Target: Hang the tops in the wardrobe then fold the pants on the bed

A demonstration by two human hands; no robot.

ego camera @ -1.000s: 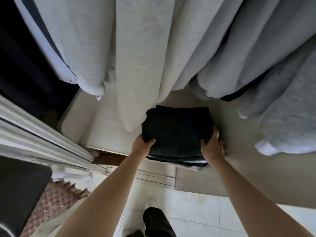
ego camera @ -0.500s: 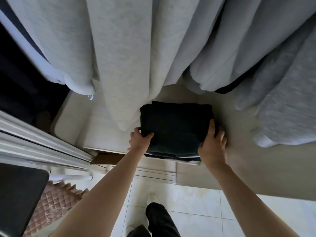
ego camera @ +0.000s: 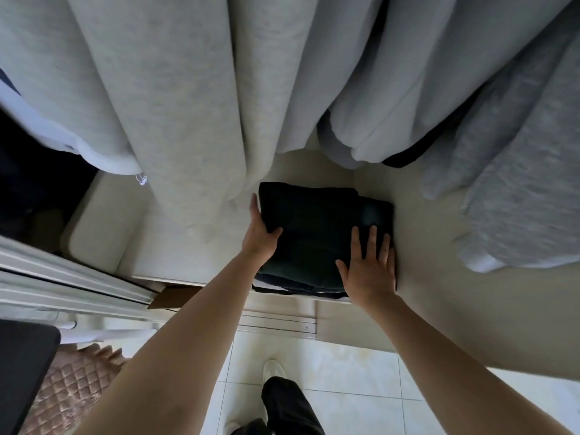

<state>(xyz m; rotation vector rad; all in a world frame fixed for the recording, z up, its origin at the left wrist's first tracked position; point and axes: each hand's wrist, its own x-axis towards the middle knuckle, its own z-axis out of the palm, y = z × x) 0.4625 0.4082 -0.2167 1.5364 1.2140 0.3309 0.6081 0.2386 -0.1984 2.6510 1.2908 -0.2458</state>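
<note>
Pants (ego camera: 317, 233), dark, folded square, hands flat on them.

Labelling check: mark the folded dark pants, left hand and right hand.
folded dark pants (ego camera: 317, 221), head view, middle of the top fold.
left hand (ego camera: 260, 235), head view, back of the hand at the stack's left edge.
right hand (ego camera: 370, 271), head view, back of the hand, flat on the stack.
</note>
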